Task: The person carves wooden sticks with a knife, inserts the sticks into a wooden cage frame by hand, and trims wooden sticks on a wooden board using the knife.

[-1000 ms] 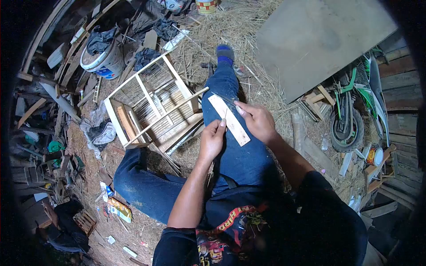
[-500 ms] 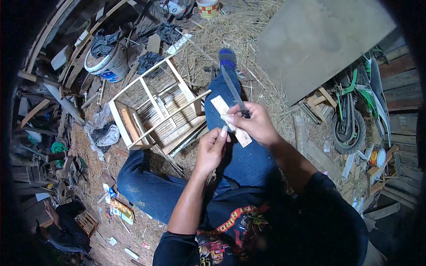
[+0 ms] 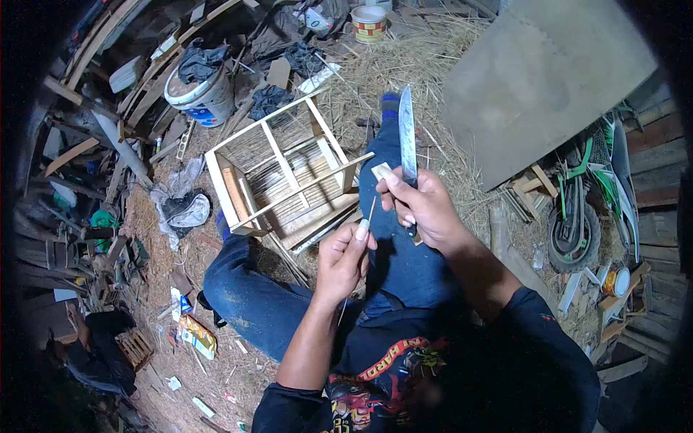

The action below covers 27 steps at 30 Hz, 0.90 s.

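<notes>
My right hand [image 3: 426,206] is closed around the dark handle of a knife [image 3: 407,133], whose broad blade points away from me, almost straight up in view. A flat wooden piece [image 3: 380,170] shows at that hand's fingertips over my right thigh. Most of it is hidden behind the hand, so I cannot tell whether the fingers grip it too. My left hand [image 3: 343,263] pinches a thin stick [image 3: 372,209] between thumb and fingers. One end of the stick sticks up past the thumb, and its other part runs down beside my wrist.
A wooden slatted frame [image 3: 289,173] stands beyond my left leg. A large board [image 3: 548,86] leans at the right near a small motorbike [image 3: 574,224]. Buckets [image 3: 198,94] and scrap wood lie around the straw-covered floor. Another person [image 3: 101,353] sits at lower left.
The knife blade has swung from pointing up-left to nearly upright in view. The thin stick now shows clearly in my left hand. The whole view has shifted slightly.
</notes>
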Tool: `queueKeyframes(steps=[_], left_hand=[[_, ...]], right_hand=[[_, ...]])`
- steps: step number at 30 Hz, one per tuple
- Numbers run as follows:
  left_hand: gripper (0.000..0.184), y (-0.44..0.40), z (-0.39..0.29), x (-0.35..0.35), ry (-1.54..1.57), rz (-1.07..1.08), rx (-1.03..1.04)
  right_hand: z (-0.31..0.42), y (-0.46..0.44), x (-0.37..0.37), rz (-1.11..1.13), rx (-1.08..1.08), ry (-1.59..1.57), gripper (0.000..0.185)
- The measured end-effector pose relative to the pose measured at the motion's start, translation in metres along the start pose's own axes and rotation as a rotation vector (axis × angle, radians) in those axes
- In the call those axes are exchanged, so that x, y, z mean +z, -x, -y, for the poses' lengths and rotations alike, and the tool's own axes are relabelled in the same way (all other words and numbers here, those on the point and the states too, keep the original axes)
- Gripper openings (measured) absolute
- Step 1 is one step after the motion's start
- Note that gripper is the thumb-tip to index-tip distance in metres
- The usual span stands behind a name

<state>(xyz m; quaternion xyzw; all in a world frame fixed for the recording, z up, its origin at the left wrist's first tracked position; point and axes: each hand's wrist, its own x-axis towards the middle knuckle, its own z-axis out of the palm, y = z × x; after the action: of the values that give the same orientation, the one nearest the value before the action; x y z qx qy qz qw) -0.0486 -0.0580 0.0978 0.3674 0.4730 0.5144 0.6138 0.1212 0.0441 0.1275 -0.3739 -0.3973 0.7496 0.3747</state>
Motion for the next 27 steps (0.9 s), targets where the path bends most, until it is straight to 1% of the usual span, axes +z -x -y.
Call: queueKeyframes(steps=[3, 5, 13, 19, 21, 22, 23, 25, 26, 27], left_hand=[[0.036, 0.005, -0.004, -0.007, 0.045, 0.027, -0.028], [0.037, 0.009, -0.008, -0.007, 0.061, 0.008, -0.015], [0.037, 0.018, -0.013, -0.016, 0.116, -0.007, 0.024], [0.035, 0.021, -0.016, -0.019, 0.213, 0.023, -0.009], [0.032, 0.020, -0.012, -0.017, 0.110, -0.086, 0.008], [0.029, 0.019, -0.010, -0.015, 0.087, -0.121, 0.066], [0.029, 0.018, -0.007, -0.016, 0.086, -0.125, 0.068], [0.030, 0.016, -0.001, -0.019, 0.021, -0.190, 0.091], [0.030, 0.015, -0.001, -0.020, 0.012, -0.195, 0.111], [0.030, 0.015, 0.000, -0.021, 0.010, -0.199, 0.113]], right_hand=[[-0.001, 0.003, 0.010, 0.054, -0.013, 0.004, 0.025], [-0.002, 0.004, 0.018, 0.074, -0.027, 0.021, 0.023], [-0.003, 0.004, 0.036, 0.082, -0.025, 0.004, 0.017], [-0.017, -0.001, 0.038, 0.140, -0.036, 0.032, 0.018], [-0.025, -0.002, 0.043, 0.080, -0.062, 0.058, 0.020], [-0.025, -0.002, 0.046, 0.059, -0.057, 0.089, 0.021], [-0.027, -0.002, 0.049, 0.064, -0.057, 0.089, 0.021], [-0.034, -0.004, 0.058, -0.031, -0.038, 0.045, 0.021], [-0.040, -0.006, 0.063, -0.074, -0.063, 0.055, 0.023], [-0.048, -0.009, 0.065, -0.068, -0.063, 0.054, 0.023]])
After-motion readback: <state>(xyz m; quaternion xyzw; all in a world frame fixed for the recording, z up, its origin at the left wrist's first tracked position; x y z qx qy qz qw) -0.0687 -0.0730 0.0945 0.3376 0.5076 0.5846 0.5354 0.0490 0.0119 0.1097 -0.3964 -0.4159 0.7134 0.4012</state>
